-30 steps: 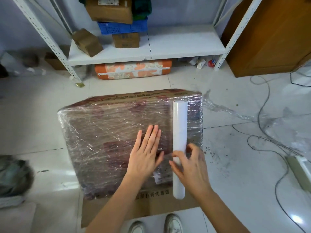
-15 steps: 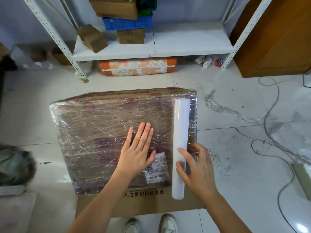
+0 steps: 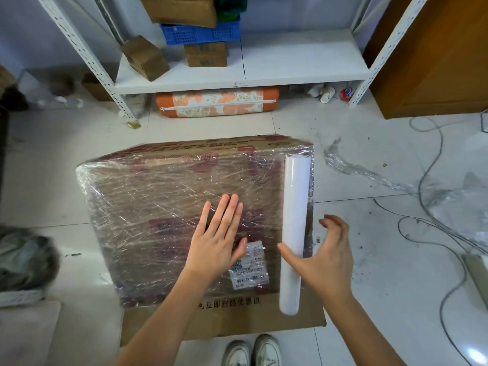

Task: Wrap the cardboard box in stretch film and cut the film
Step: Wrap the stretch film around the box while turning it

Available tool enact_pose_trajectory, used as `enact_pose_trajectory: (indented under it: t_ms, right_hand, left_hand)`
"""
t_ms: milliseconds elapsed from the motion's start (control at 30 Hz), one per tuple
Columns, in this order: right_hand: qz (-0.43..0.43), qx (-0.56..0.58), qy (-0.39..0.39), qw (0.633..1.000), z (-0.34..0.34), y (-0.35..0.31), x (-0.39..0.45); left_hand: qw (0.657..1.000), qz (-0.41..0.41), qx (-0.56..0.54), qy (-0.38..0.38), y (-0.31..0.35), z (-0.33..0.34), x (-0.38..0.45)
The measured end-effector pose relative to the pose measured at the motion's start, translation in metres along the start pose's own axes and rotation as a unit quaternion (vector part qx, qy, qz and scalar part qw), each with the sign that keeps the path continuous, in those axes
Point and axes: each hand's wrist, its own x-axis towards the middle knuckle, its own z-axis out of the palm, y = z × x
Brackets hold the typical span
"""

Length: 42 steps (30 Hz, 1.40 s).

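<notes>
A large cardboard box (image 3: 163, 207) stands on the tiled floor, its top and sides covered in wrinkled stretch film, with a bare cardboard strip at the near edge. A white roll of stretch film (image 3: 294, 207) lies along the box's right side. My left hand (image 3: 216, 244) presses flat on the wrapped top, fingers straight, beside a white shipping label (image 3: 249, 265). My right hand (image 3: 324, 260) is spread at the roll's near part; its thumb touches the roll's left side and the fingers are lifted off to the right, not closed on it.
A crumpled strip of loose film (image 3: 369, 173) lies on the floor to the right, among cables (image 3: 427, 220). A white metal shelf (image 3: 237, 70) with boxes and a blue crate stands behind. A wooden cabinet (image 3: 435, 62) is at the back right. My shoes (image 3: 250, 350) show at the bottom.
My right hand has let go of the roll and spread its fingers away from it. The roll has shifted to the box's right edge. My left hand stays flat on the film.
</notes>
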Motion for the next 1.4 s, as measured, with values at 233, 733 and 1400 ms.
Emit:
enact_pose_trajectory:
  t_ms: [233,733,1400]
  right_hand:
    - [-0.073,0.025,-0.041,0.996,-0.010,0.007,0.001]
    - [-0.007,-0.008,-0.012,1.000,-0.014,-0.029,0.023]
    - [-0.006,0.016,-0.140,0.990,-0.056,-0.029,0.022]
  left_hand:
    - [1.000,-0.006,0.003,-0.004,-0.001,-0.008,0.009]
    - [0.994,-0.074,-0.026,0.078,-0.002,-0.045,0.092]
    - [0.990,-0.099,-0.038,0.097,-0.015,-0.041,0.102]
